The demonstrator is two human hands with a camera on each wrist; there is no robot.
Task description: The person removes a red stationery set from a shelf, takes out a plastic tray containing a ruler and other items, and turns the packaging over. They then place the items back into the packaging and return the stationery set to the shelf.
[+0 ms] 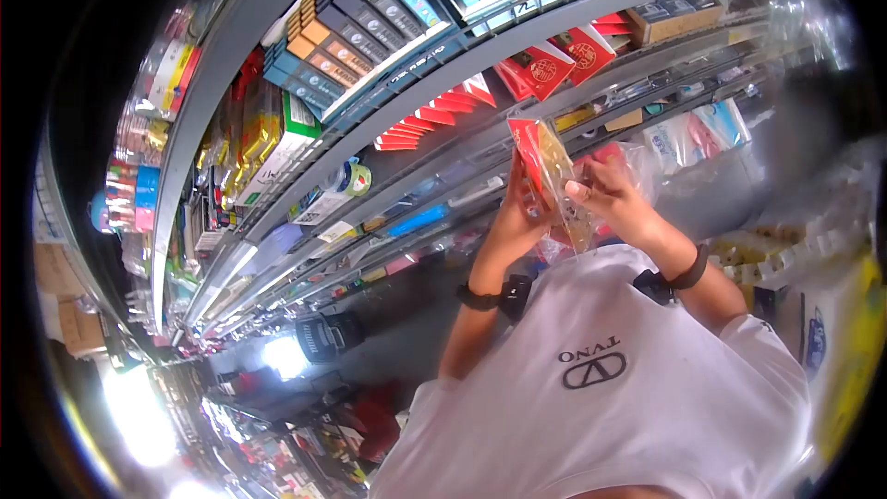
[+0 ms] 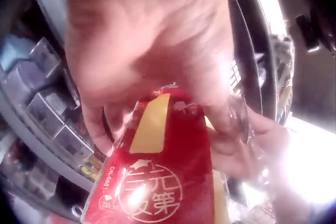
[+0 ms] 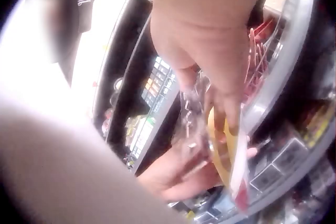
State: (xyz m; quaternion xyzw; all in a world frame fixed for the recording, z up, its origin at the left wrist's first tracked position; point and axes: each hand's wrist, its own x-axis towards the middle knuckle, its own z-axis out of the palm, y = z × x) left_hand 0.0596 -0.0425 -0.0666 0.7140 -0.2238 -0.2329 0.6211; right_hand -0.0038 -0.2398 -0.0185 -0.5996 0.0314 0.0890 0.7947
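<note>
Head view: both hands hold a red packet up in front of the shop shelves.

The red packet (image 1: 529,153) stands on edge between the two hands, just in front of the shelf rail (image 1: 517,37) and above the white T-shirt (image 1: 637,388). The left hand (image 1: 511,222) grips it from the left; in the left wrist view its thumb and fingers curl round the packet's top edge, so the red-and-yellow face hangs below the palm. The right hand (image 1: 617,203) closes on the other side, and the right wrist view shows its fingertips (image 3: 227,116) pinching the clear wrapper (image 3: 191,113) and the packet's yellow edge. The two hands touch the packet from opposite sides, close together at chest height.
</note>
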